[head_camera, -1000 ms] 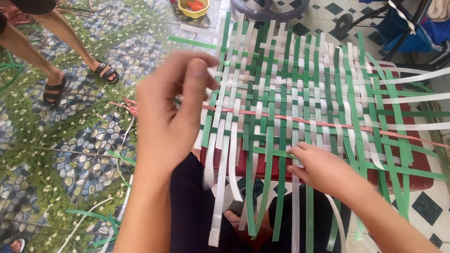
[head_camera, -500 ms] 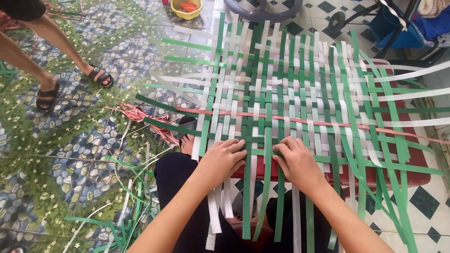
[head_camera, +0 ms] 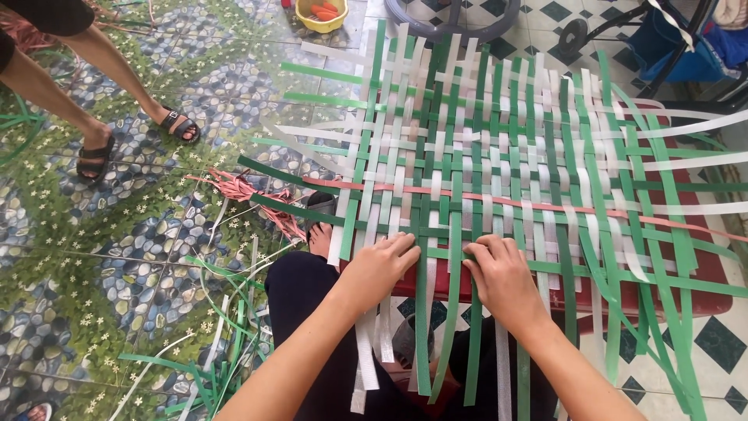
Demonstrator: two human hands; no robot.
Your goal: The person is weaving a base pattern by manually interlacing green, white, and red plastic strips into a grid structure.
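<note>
A big flat mat woven from green and white plastic strips (head_camera: 499, 156) lies on a low red stool (head_camera: 701, 288) in front of the person. 1 thin pink strip (head_camera: 545, 204) runs across the mat from side to side, a little above both hands. The loose ends of the strips hang down off the near edge of the mat, over the person's dark trousers (head_camera: 304, 288).

The left hand (head_camera: 378, 269) rests on the near edge of the mat, fingers pointing toward the middle. The right hand (head_camera: 502, 277) rests on the same edge, just beside it. Between the 2 hands runs a long green strip (head_camera: 452, 296). Its long way goes from the person up into the mat. Both hands are about as near to it as each other, 1 on each side. The fingers of both hands are bent and press down on the strips. I cannot tell if any finger pinches a strip or only pushes on it.

To the left of the mat, a bunch of loose pink strips (head_camera: 249, 195) lies on the pebble-pattern tile floor (head_camera: 132, 257). More loose green and white strips (head_camera: 226, 343) lie on the floor near the person's left knee. Farther left of the mat stand another person's 2 legs in black sandals (head_camera: 97, 156). Past the far edge of the mat sits a small yellow bowl (head_camera: 322, 14).
</note>
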